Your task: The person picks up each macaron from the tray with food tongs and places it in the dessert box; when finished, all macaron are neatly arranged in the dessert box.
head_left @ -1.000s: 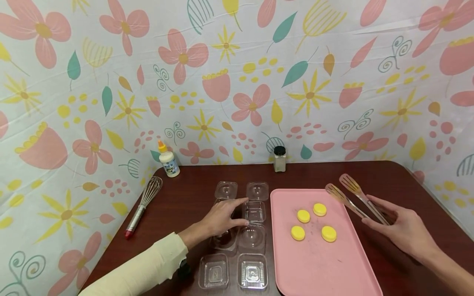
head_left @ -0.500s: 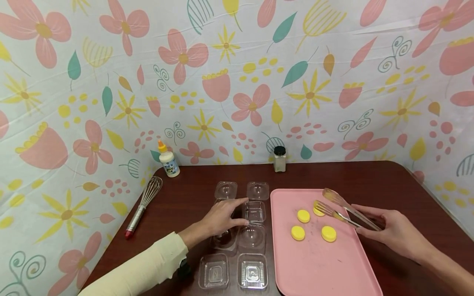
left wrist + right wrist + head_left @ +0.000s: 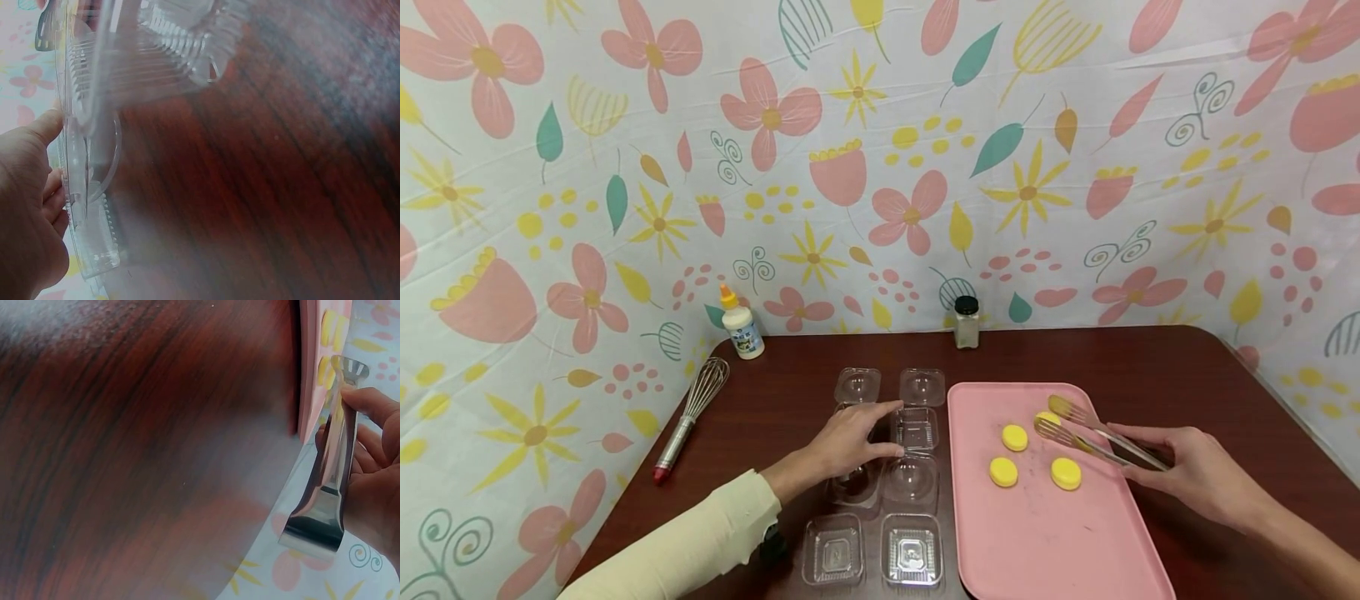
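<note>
A floral cloth [image 3: 880, 50] hangs beyond the fingers of a person working at a dark wood table [image 3: 782, 400] that extends beneath both hands. A pink tray [image 3: 1030, 542] lies on it between the two sets of fingers. Clear plastic containers [image 3: 915, 430] are ranged around the left hand [image 3: 850, 437], whose thumb and forefinger stand apart against them, seemingly to steady them. The fingers of the right hand [image 3: 1206, 471] are clamped on metal tongs [image 3: 333, 462], the two tips parted ahead of them. A whisk [image 3: 685, 423] and a glue bottle [image 3: 745, 331] sit left of the left fingers; a capped jar [image 3: 967, 325] stands beyond the tray. Smallest are four yellow discs on the tray, left of the right fingers: the farthest disc [image 3: 1047, 418] is between the tong tips, the other three discs [image 3: 1014, 438] nearby. The step appears to be a pick-up, contact unclear; the next move would call for squeezing the tongs level around that disc, without nudging its neighbours, before any lift.
</note>
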`<move>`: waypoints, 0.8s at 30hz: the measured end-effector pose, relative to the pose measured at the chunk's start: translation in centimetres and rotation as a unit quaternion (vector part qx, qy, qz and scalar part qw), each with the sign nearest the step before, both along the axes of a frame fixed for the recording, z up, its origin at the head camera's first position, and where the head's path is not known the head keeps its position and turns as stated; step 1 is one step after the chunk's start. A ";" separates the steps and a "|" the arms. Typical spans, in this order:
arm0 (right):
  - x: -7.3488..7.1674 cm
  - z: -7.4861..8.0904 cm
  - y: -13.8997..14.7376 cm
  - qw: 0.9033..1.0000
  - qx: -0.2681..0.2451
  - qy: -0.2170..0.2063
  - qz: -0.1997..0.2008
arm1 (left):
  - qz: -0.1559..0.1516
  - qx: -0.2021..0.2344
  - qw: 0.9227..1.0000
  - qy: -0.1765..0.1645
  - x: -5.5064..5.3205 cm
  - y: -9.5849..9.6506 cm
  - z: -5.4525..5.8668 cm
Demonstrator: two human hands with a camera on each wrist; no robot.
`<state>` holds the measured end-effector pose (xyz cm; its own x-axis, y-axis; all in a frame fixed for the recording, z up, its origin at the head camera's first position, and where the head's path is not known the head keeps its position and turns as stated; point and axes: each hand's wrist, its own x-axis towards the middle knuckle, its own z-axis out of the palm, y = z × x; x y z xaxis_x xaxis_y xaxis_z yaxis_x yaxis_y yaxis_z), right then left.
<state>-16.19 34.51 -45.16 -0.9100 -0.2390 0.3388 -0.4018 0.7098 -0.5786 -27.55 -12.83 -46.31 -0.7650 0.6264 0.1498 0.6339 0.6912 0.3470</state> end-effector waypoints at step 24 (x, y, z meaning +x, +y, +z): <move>-0.1 0.0 -0.2 0.998 0.053 0.023 -0.013 | -0.004 -0.003 1.000 -0.003 0.0 0.0 0.1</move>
<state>-16.33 34.29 -45.15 -0.9002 -0.2519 0.3553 -0.4070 0.7768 -0.4805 -27.58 -12.86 -46.23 -0.7603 0.6341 0.1411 0.6379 0.6877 0.3466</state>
